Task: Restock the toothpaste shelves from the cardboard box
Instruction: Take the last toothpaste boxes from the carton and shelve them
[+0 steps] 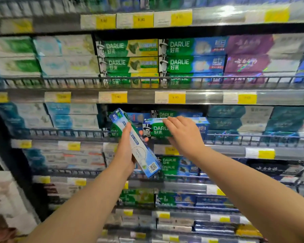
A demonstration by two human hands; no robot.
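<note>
Scene: toothpaste aisle, tiers of wire-railed shelves faced with yellow price tags (pixel 175 97).
Right hand (pixel 182 135): clasps the top edge of a green-and-blue Darlie carton (pixel 156 130), thumb tucked beneath.
Darlie carton: level and lengthwise at the mouth of the middle shelf, just above the wire rail (pixel 253 137), apparently not yet let go.
Left hand (pixel 125 151): grips a blue-and-white carton (pixel 139 146) round its middle.
Blue-and-white carton: tilted steeply, upper end towards the shelf, just left of the Darlie carton and in front of the rail, not yet on any shelf.
Target bay (pixel 105 116): a dark gap behind both cartons, with a few Darlie packs visible at the back; looks only partly filled.
Upper shelf rows (pixel 179 62): stacked three high to the front edge, seemingly in no need of stock.
Cardboard box: out of view, remaining stock unknown.
Progress: midway by the look of it, with most bays full and one carton going in.
Remaining: seating the Darlie carton, placing the one waiting in the left hand, then topping up the gap.
</note>
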